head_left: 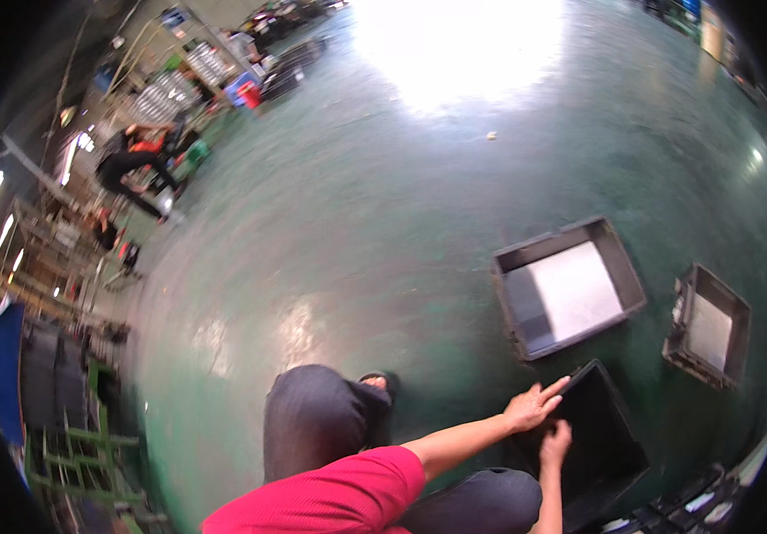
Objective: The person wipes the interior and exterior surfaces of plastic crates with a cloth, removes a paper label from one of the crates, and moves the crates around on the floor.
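Observation:
A black plastic crate rests on the floor at my lower right, its dark inside hard to make out. Across its upper left rim reaches my left hand, fingers stretched out and slightly apart. Just below it, my right hand is over the crate's left side with curled fingers; whatever they hold, if anything, is hidden. Beyond my hands lies a larger dark grey crate with a white sheet-like surface in its bottom. A smaller dark crate with a pale bottom stands farther right.
My bent knees are left of the hands, with one sandalled foot on the green floor. Another person bends over at the far left. Green metal frames line the left side; dark containers fill the lower right.

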Demonstrator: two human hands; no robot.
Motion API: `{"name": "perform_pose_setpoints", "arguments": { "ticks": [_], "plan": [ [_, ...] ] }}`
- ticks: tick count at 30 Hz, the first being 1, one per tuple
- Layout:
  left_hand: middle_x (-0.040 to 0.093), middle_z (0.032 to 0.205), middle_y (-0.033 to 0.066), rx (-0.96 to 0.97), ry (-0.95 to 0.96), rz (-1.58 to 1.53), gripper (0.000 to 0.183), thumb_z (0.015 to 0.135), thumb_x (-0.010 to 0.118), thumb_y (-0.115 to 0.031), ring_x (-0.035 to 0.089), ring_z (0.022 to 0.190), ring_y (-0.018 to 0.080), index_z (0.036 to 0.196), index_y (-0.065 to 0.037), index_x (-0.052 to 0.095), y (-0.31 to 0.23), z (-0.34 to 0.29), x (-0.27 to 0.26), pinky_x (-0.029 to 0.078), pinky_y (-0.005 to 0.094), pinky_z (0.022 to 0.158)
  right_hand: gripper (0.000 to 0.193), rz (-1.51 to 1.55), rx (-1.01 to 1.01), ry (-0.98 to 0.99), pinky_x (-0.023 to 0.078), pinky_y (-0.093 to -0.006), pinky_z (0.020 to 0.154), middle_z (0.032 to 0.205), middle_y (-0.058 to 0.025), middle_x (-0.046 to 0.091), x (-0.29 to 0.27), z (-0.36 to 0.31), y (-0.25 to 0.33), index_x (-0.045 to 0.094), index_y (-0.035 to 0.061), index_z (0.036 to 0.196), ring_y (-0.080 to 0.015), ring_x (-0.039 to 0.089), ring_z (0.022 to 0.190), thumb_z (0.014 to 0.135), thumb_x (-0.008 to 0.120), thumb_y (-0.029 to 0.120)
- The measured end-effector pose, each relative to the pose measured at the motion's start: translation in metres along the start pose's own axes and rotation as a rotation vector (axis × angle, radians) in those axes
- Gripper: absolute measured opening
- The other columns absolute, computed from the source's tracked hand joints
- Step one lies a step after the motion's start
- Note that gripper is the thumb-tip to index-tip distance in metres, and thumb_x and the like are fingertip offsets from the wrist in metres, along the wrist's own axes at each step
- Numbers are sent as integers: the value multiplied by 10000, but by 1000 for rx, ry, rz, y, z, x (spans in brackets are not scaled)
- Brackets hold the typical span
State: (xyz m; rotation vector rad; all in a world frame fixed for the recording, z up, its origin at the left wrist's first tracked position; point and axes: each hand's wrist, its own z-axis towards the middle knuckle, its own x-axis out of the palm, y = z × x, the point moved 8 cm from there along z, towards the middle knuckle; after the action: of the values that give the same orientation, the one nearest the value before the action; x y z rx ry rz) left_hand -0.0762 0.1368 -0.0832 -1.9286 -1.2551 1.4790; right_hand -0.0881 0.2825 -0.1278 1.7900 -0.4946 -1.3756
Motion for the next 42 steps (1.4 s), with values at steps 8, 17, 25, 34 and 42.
{"name": "perform_pose_setpoints", "arguments": {
  "ticks": [8,17,25,34,42],
  "plan": [
    [266,1459,48,79,373,-772,511,956,253,-456,297,1302,189,1416,-236,260,-1,1,15,215,315,1072,277,-402,-505,69,383,-487,801,998,-185,454,7,-62,126,516,62,905,-368,474,966,655,635,75],
    [416,922,86,-235,469,-956,689,822,116,-737,430,788,209,1395,-379,252,30,-12,34,448,442,728,140,-323,-399,-232,372,-453,882,1069,-215,429,-37,94,103,481,-18,980,-381,449,1031,863,469,59],
    [394,809,-16,-184,470,-920,596,889,136,-657,309,738,124,1336,-361,396,33,-1,39,325,279,754,215,-344,-512,88,411,-453,805,990,-164,470,2,-76,104,494,83,850,-361,491,957,662,590,43],
    [513,979,73,-277,479,-965,718,860,272,-681,477,844,185,1402,-211,318,29,-17,46,444,361,781,116,-515,-395,-169,408,-431,822,985,-160,450,-48,85,117,504,19,937,-348,486,970,835,496,74],
    [531,999,239,-136,-54,-144,603,875,482,-432,556,915,414,1404,-294,227,-1,-35,12,456,482,817,208,-675,-453,-184,449,-410,803,1027,-129,494,-41,121,112,564,82,1022,-313,511,993,822,585,138]
  ]
}}
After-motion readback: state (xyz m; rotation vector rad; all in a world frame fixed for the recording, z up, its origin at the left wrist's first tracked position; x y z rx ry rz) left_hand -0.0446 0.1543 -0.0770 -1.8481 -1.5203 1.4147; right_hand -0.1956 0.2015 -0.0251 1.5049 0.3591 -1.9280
